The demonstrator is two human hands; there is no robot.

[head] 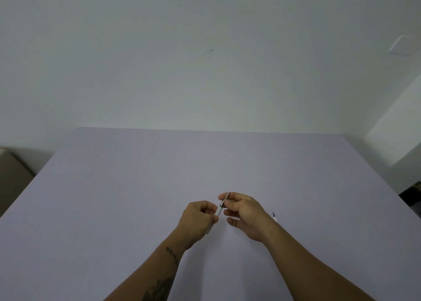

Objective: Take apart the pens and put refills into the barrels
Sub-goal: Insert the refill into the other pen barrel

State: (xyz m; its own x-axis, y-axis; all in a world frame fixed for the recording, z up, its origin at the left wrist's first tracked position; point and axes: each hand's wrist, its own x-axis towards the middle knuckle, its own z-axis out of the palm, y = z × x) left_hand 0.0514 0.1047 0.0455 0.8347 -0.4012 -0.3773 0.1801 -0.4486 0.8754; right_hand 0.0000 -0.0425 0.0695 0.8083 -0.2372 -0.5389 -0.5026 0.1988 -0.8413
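Note:
Over the middle of the lilac table (114, 198) I hold a pen between both hands. My left hand (197, 221) is closed around the white pen barrel (218, 211), whose dark lower end pokes out below the fist. My right hand (245, 214) pinches the pen's metal tip section (225, 200) between thumb and forefinger, the other fingers loosely spread. The tip points up and away from me. A second pen part (275, 217), white with a dark tip, lies on the table just right of my right wrist, mostly hidden by the arm.
A plain white wall rises behind the table's far edge. A brown piece of furniture (13, 177) stands at the left, off the table. Dark objects (412, 196) sit past the right edge.

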